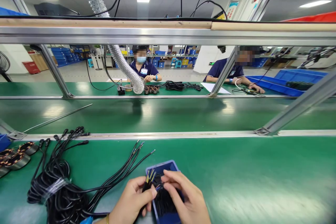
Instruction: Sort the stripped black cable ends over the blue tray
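Observation:
Black cables with stripped, coloured wire ends [150,178] stand up from my left hand [133,199], whose fingers are wrapped round them. My right hand [185,196] is beside it, thumb and forefinger pinched near the wire ends; what lies between those fingertips is too small to make out. Beneath both hands sits a blue bin [164,164] holding many thin black pieces. A bundle of black cables [59,185], tied with clear wrap, lies at the left, some of its ends reaching toward the bin.
Copper-wound metal rings [18,157] lie at the far left. A metal frame rail [168,135] crosses behind the bin, with a slanted post [296,108] at the right. Beyond, two people sit at a green bench with cables, a blue tray [278,84] and a hanging clear hose [123,64].

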The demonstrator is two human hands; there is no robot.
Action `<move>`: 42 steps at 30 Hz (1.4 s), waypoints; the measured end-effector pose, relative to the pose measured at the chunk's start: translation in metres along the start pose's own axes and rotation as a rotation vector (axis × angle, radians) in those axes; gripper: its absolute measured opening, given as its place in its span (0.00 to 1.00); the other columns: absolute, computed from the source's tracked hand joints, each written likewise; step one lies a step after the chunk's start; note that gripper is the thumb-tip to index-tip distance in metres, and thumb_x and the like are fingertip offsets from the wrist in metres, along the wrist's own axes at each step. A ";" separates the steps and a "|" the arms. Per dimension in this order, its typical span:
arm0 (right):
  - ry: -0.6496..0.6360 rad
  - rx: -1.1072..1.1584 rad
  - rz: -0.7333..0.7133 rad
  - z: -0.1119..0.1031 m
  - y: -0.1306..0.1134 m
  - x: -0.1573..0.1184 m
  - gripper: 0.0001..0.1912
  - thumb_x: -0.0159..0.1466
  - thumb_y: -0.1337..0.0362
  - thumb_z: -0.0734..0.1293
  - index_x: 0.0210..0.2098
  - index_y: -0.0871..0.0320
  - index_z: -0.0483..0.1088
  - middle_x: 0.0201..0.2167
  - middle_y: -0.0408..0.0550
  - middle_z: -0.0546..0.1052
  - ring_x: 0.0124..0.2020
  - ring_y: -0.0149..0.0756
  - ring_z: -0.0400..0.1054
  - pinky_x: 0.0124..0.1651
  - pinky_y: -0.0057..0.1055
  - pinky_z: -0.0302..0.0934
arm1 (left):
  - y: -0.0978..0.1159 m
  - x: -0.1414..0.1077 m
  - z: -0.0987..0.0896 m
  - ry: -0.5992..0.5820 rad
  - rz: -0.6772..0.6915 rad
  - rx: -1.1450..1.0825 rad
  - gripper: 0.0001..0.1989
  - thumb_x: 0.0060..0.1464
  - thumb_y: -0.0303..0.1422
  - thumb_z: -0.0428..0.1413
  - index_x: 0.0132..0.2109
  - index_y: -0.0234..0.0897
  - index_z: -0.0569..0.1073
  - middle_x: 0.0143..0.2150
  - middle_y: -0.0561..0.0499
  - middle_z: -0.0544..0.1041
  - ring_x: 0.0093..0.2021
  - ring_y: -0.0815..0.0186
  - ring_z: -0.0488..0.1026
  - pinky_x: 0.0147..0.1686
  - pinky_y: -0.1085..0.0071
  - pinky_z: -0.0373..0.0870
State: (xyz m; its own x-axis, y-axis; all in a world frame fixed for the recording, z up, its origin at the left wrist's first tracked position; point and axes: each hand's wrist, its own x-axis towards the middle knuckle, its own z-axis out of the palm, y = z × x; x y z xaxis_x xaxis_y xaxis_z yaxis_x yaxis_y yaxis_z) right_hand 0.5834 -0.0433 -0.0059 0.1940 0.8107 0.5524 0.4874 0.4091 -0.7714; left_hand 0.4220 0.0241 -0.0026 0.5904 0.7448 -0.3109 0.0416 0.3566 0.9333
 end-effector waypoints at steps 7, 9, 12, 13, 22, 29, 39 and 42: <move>-0.039 -0.189 -0.235 -0.009 -0.003 0.003 0.17 0.64 0.75 0.64 0.49 0.52 0.68 0.33 0.44 0.81 0.33 0.34 0.76 0.39 0.28 0.71 | 0.001 -0.001 0.002 0.010 0.000 0.021 0.26 0.38 0.53 0.65 0.30 0.32 0.72 0.17 0.58 0.63 0.16 0.75 0.57 0.14 0.79 0.54; -0.058 -0.209 -0.252 -0.009 -0.007 0.006 0.15 0.65 0.75 0.63 0.48 0.53 0.69 0.33 0.45 0.80 0.33 0.34 0.75 0.38 0.29 0.71 | 0.001 -0.002 0.002 0.009 0.002 0.022 0.26 0.38 0.53 0.65 0.30 0.32 0.72 0.17 0.58 0.64 0.16 0.75 0.57 0.14 0.79 0.53; -0.068 -0.226 -0.289 -0.009 -0.008 0.008 0.13 0.66 0.74 0.62 0.47 0.54 0.69 0.32 0.46 0.80 0.32 0.34 0.75 0.36 0.29 0.71 | -0.001 -0.002 0.001 0.009 0.003 0.022 0.26 0.38 0.53 0.66 0.29 0.33 0.72 0.18 0.58 0.64 0.16 0.75 0.58 0.14 0.79 0.54; -0.073 -0.236 -0.331 -0.009 -0.008 0.009 0.13 0.67 0.74 0.62 0.48 0.55 0.69 0.33 0.46 0.80 0.32 0.34 0.75 0.36 0.29 0.70 | -0.002 -0.002 0.001 0.009 -0.001 0.022 0.26 0.38 0.52 0.66 0.29 0.33 0.72 0.18 0.58 0.65 0.16 0.75 0.58 0.14 0.79 0.54; -0.145 -0.424 -0.337 -0.011 0.008 0.006 0.16 0.70 0.73 0.55 0.53 0.58 0.67 0.45 0.54 0.78 0.48 0.41 0.71 0.48 0.37 0.66 | -0.001 -0.004 0.000 0.021 0.020 -0.095 0.22 0.42 0.48 0.66 0.34 0.32 0.74 0.20 0.57 0.66 0.19 0.73 0.60 0.17 0.78 0.55; -0.416 -0.866 -0.103 0.023 0.034 -0.007 0.10 0.47 0.69 0.79 0.25 0.57 0.76 0.25 0.47 0.77 0.31 0.46 0.71 0.34 0.40 0.66 | 0.004 -0.008 0.001 -0.034 0.014 -0.066 0.13 0.46 0.40 0.61 0.30 0.34 0.70 0.21 0.58 0.62 0.19 0.74 0.54 0.16 0.78 0.52; -0.131 0.062 0.373 0.005 0.005 0.000 0.09 0.65 0.60 0.66 0.38 0.54 0.77 0.34 0.49 0.81 0.35 0.41 0.76 0.40 0.33 0.69 | 0.003 -0.008 0.001 -0.043 -0.009 -0.066 0.16 0.46 0.42 0.62 0.35 0.33 0.73 0.24 0.57 0.63 0.20 0.75 0.56 0.16 0.78 0.52; -0.069 0.357 0.567 0.008 -0.003 0.001 0.15 0.58 0.51 0.71 0.36 0.56 0.79 0.32 0.51 0.82 0.34 0.43 0.77 0.39 0.32 0.71 | 0.003 -0.007 0.001 -0.045 -0.003 -0.063 0.18 0.45 0.43 0.62 0.36 0.32 0.74 0.24 0.56 0.64 0.20 0.74 0.57 0.16 0.78 0.53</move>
State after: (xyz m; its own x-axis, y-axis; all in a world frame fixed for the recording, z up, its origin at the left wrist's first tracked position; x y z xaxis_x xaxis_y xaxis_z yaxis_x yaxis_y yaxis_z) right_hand 0.5753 -0.0405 -0.0059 0.2763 0.9609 0.0184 0.0124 0.0155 -0.9998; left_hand 0.4189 0.0189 0.0029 0.6259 0.7181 -0.3043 -0.0067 0.3951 0.9186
